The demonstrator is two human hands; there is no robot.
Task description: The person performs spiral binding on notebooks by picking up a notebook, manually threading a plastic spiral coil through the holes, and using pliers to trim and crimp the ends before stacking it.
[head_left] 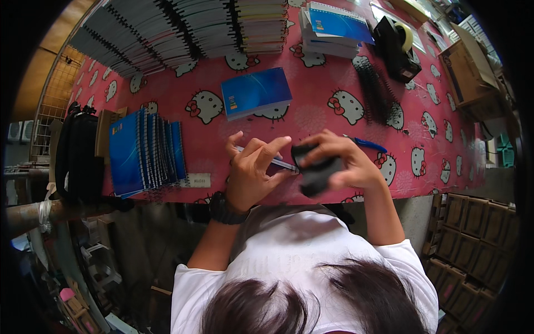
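Note:
My left hand, with a dark watch on its wrist, is at the table's near edge. Its thumb and bent fingers are around a thin booklet; mostly its pale edge shows, the rest hidden by the hand. My right hand grips a black handheld tool, blurred by motion, right beside the booklet's end. I cannot tell the tool's exact kind. Beyond my hands lies a stack of blue-covered pads. A blue pen rests just past my right hand.
Spiral-bound blue notebooks stand at left beside a black bag. Bound stacks fill the far left. Far right are another blue-topped stack, a tape dispenser, black binding coils and a cardboard box.

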